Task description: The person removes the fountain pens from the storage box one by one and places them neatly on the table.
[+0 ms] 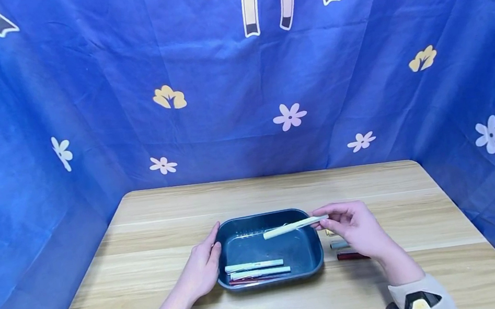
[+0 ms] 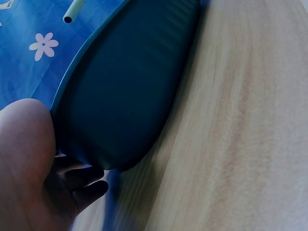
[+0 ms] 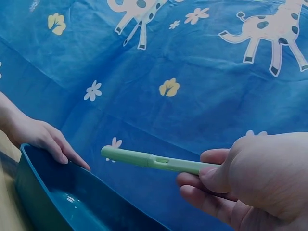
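Note:
A deep, dark teal plastic tray [image 1: 270, 246] with rounded corners sits on the table. My left hand [image 1: 203, 265] grips its left end, thumb over the rim and fingers along the outer wall, as the left wrist view shows from the side. Between thumb and fingertips my right hand [image 1: 355, 226] pinches a pale green capped pen [image 3: 144, 158] by one end. This pen is held nearly level above the tray's right side, its free end pointing left over the inside. Two pale pens [image 1: 260, 273] and a dark red pen [image 1: 251, 281] lie along the tray's near wall.
Beside the tray, partly under my right hand, lie a grey-green pen [image 1: 338, 244], a dark red pen [image 1: 352, 255] and a yellowish item [image 1: 330, 232]. A blue patterned cloth [image 1: 236, 140] hangs behind and on both sides of the wooden table [image 1: 155, 241].

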Available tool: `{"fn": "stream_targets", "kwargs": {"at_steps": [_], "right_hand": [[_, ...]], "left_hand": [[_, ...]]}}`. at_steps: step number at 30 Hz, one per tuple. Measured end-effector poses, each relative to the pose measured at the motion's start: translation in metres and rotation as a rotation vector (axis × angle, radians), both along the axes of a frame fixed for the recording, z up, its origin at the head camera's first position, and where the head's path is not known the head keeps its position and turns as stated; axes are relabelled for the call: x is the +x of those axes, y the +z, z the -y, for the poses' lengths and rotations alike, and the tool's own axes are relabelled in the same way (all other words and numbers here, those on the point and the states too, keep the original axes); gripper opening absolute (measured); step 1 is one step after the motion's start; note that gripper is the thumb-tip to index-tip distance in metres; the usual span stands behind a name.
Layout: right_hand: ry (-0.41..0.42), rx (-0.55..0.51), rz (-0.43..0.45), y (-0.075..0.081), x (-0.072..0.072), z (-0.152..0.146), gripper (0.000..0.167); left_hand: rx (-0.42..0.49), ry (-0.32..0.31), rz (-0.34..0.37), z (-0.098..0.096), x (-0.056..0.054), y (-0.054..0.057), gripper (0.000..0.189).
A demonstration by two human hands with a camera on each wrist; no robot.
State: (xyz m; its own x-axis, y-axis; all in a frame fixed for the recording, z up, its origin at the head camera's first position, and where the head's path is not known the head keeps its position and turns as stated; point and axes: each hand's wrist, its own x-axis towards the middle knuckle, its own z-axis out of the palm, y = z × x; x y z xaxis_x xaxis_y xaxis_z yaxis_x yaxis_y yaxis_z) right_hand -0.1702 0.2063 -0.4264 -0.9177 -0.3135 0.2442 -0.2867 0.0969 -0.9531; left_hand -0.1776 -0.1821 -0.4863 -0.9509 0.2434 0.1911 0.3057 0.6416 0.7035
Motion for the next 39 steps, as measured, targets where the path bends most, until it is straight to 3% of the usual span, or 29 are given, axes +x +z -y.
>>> {"fn": "stream_targets", "kwargs": {"at_steps": [9,17,39], "right_hand": [[0.019,-0.080,-0.003,0.000,0.005,-0.016,0.025],[-0.021,-0.053,-0.018,-0.002,0.011,-0.031,0.025],[-0.027,-0.090,-0.067,-0.004,0.026,-0.063,0.026]], "left_hand": [[-0.006,-0.001,-0.004,0.001,0.000,0.000,0.053],[0.000,0.002,-0.001,0.001,0.002,0.002,0.054],[-0.003,0.006,0.006,-0.001,0.002,0.002,0.053]]}}
